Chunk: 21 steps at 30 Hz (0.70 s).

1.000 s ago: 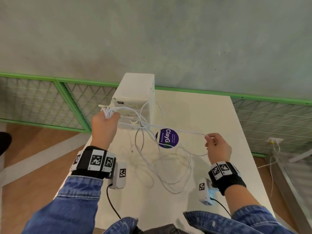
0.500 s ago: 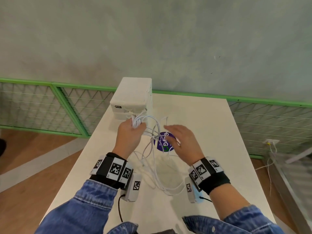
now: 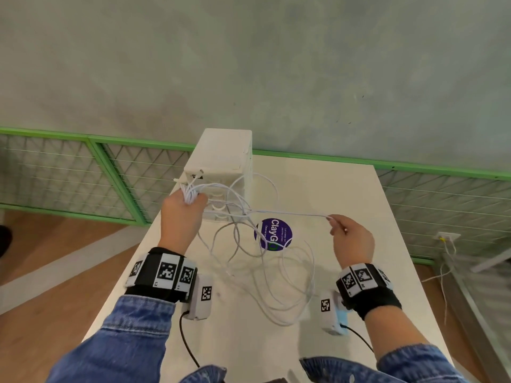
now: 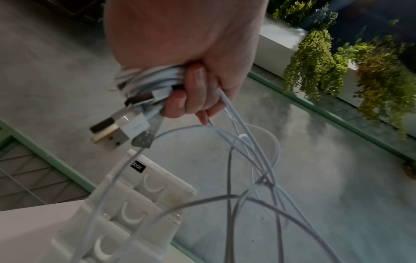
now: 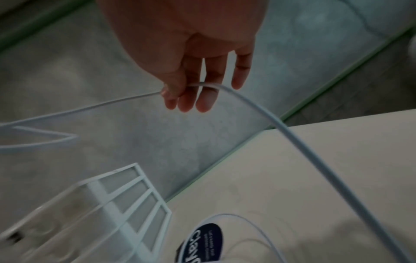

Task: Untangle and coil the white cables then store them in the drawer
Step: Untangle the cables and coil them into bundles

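My left hand (image 3: pixel 182 214), centre-left of frame, is fisted round bunched white cables (image 4: pixel 153 83) in front of the drawer unit (image 3: pixel 221 161). My right hand (image 3: pixel 351 239) pinches one strand running left-right between the hands. Loose loops lie on the bench (image 3: pixel 345 194) between them, nearer the right hand.

Your left hand (image 3: pixel 184 214) grips a bunched coil of the white cables (image 4: pixel 155 80), their USB plugs sticking out past your fingers. One strand runs taut to your right hand (image 3: pixel 351 239), the rest hanging tangled between both. The white drawer unit (image 3: pixel 221 172), drawers closed, stands just beyond your left hand.
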Each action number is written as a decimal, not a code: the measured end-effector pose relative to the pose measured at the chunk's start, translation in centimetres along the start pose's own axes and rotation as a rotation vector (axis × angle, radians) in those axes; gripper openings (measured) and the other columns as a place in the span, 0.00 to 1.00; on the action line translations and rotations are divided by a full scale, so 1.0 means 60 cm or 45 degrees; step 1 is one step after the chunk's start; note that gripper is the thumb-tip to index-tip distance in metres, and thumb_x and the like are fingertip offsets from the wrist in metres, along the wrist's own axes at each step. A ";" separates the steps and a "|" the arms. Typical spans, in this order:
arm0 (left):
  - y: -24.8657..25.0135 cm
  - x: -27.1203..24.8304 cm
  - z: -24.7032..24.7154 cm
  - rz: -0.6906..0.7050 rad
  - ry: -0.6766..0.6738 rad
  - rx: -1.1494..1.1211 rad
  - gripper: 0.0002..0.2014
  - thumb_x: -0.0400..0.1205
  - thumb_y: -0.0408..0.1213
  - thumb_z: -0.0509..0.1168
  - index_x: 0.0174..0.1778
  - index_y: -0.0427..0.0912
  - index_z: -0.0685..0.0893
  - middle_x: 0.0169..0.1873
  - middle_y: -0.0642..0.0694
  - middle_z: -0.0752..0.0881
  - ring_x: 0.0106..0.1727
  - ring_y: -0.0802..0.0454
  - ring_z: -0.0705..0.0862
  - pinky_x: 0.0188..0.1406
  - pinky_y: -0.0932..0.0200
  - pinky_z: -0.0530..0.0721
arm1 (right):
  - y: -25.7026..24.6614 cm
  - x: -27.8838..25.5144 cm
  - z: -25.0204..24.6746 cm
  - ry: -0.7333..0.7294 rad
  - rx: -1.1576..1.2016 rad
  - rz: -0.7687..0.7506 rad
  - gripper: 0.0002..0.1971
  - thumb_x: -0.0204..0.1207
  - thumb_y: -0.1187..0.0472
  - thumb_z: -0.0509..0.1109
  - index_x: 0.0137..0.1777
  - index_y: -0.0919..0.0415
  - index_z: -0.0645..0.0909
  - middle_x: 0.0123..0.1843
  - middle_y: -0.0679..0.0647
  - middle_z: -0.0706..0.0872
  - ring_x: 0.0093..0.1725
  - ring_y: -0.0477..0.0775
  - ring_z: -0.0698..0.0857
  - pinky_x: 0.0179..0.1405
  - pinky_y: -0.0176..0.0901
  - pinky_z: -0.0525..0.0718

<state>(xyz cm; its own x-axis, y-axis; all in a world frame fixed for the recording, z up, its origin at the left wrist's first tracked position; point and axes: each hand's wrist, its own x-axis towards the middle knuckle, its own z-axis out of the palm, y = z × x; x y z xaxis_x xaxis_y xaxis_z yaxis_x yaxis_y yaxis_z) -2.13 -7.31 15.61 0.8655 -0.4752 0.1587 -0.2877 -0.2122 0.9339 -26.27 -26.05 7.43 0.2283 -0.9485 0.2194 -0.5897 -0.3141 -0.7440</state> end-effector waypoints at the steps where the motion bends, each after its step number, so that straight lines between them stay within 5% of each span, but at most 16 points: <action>1: -0.004 0.001 -0.002 -0.014 0.008 -0.008 0.14 0.76 0.31 0.65 0.26 0.39 0.69 0.22 0.42 0.67 0.27 0.49 0.65 0.29 0.52 0.69 | 0.016 0.002 -0.004 0.000 -0.034 0.083 0.10 0.79 0.54 0.63 0.50 0.50 0.86 0.36 0.49 0.88 0.41 0.56 0.85 0.51 0.51 0.81; 7: -0.008 -0.007 0.015 -0.020 -0.096 0.032 0.13 0.75 0.32 0.65 0.26 0.38 0.70 0.23 0.41 0.70 0.27 0.49 0.66 0.28 0.55 0.69 | 0.056 -0.001 -0.002 -0.206 -0.403 0.336 0.14 0.81 0.58 0.58 0.61 0.50 0.82 0.58 0.55 0.87 0.57 0.61 0.83 0.62 0.54 0.75; 10: 0.002 -0.022 0.035 0.067 -0.182 0.109 0.17 0.77 0.31 0.65 0.24 0.38 0.68 0.21 0.43 0.69 0.24 0.50 0.65 0.21 0.67 0.64 | 0.023 -0.001 0.005 -0.124 -0.316 0.060 0.24 0.74 0.71 0.58 0.71 0.63 0.74 0.72 0.62 0.75 0.71 0.64 0.73 0.69 0.58 0.71; 13: 0.006 -0.031 0.052 0.096 -0.217 0.111 0.15 0.78 0.32 0.66 0.27 0.35 0.70 0.22 0.43 0.70 0.26 0.49 0.67 0.24 0.61 0.67 | -0.033 -0.008 0.008 0.090 -0.044 -0.546 0.25 0.69 0.71 0.57 0.67 0.65 0.79 0.69 0.64 0.78 0.69 0.64 0.75 0.69 0.57 0.73; 15: 0.008 -0.036 0.061 0.094 -0.239 0.102 0.17 0.78 0.33 0.66 0.25 0.37 0.69 0.21 0.46 0.69 0.25 0.50 0.67 0.26 0.58 0.68 | -0.074 -0.020 0.017 -0.055 -0.003 -0.784 0.22 0.72 0.67 0.57 0.66 0.61 0.79 0.68 0.59 0.80 0.67 0.60 0.77 0.70 0.53 0.72; 18: 0.016 -0.044 0.068 0.092 -0.280 0.065 0.16 0.78 0.33 0.66 0.26 0.38 0.70 0.20 0.47 0.69 0.25 0.51 0.68 0.29 0.54 0.73 | -0.104 -0.035 0.043 -0.339 -0.178 -0.969 0.19 0.74 0.64 0.63 0.65 0.57 0.80 0.61 0.54 0.86 0.64 0.60 0.80 0.66 0.53 0.74; 21: 0.016 -0.048 0.068 0.080 -0.301 0.055 0.16 0.77 0.33 0.66 0.26 0.35 0.70 0.21 0.45 0.69 0.26 0.50 0.67 0.29 0.53 0.72 | -0.100 -0.037 0.052 -0.431 -0.199 -0.965 0.12 0.73 0.64 0.66 0.54 0.57 0.86 0.39 0.55 0.88 0.44 0.61 0.84 0.48 0.49 0.80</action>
<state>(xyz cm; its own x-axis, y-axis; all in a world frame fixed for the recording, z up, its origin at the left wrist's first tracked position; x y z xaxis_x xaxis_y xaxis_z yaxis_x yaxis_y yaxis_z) -6.56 -9.63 14.75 0.7268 -0.6740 0.1319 -0.3598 -0.2101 0.9091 -20.81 -21.93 9.46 0.8106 -0.4234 0.4046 -0.2783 -0.8863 -0.3701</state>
